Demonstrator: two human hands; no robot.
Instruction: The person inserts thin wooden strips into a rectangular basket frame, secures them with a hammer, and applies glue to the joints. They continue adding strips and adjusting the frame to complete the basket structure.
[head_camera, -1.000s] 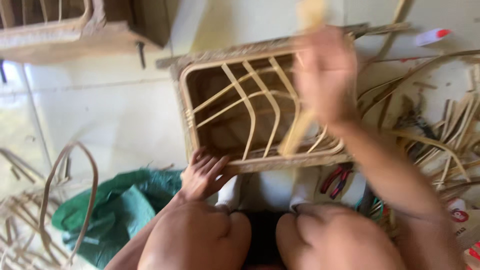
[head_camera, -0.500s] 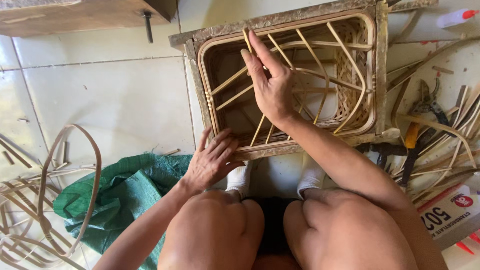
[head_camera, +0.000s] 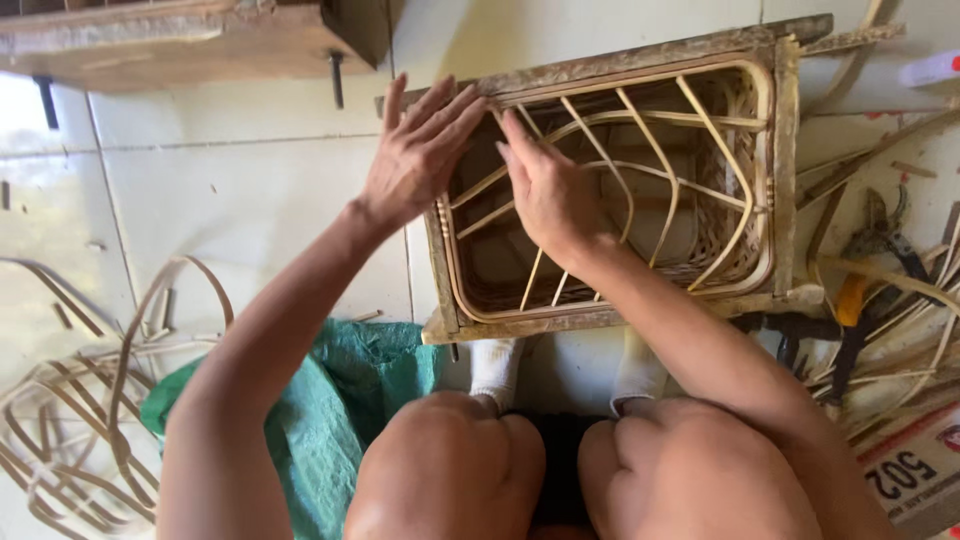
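1. Floor (head_camera: 250, 190), far left edge: loose rattan hoops (head_camera: 90, 400) in a tangle, clear of both hands. Same spot as a second ago.
2. Green bag (head_camera: 360, 390), crumpled on the floor at the frame's near left corner, beside the person's left knee. Untouched.
3. Left hand (head_camera: 420, 155): half a second ago it rested low, at the frame's near edge. Now it is up at the far left corner, palm down, fingers spread apart and flat, tips over the rail. Not clamped on anything; it looks like bracing, not gripping.
4. Frame (head_camera: 610, 320): rectangular rattan piece lying flat on the floor in front of the knees, far edge near the wooden bench (head_camera: 180, 40). It sits more to the right in view than before; likely head motion, can't tell for sure.
5. Right hand (head_camera: 550, 195): was stretched long over the middle of the frame, now pulled in toward the left side, just beside the left hand. Fingers together, pointing away, lying on the curved ribs (head_camera: 640, 190). Whether any fingertip hooks a rib I can't tell.
6. Read: both hands have converged on the far left corner, so work has shifted to that corner of the frame. The strip seen a second ago is in neither hand.
7. Right edge: pliers (head_camera: 850, 300) with yellow grip and spare strips (head_camera: 920, 300) on the floor, well apart from the hands.
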